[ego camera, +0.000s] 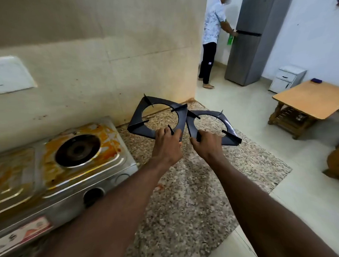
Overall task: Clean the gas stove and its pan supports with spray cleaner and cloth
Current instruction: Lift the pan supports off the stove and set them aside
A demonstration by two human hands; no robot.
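Note:
A steel two-burner gas stove [110, 169] stands at the left on a speckled granite counter [186, 185], its top smeared with orange grease and both burners bare. My left hand [166, 143] grips the near corner of one black square pan support [138, 127], held tilted above the counter. Just to its right, my right hand [206, 146] grips the near edge of a second black pan support [229, 122]. The two supports touch at their inner corners. No spray bottle or cloth shows.
A stained tiled wall [105, 63] runs behind the stove. The counter ends at the right over a pale floor. Beyond it, a person [211, 40] stands at a grey fridge [256, 38]. A wooden low table [308, 104] and a small white cabinet [286, 78] are further right.

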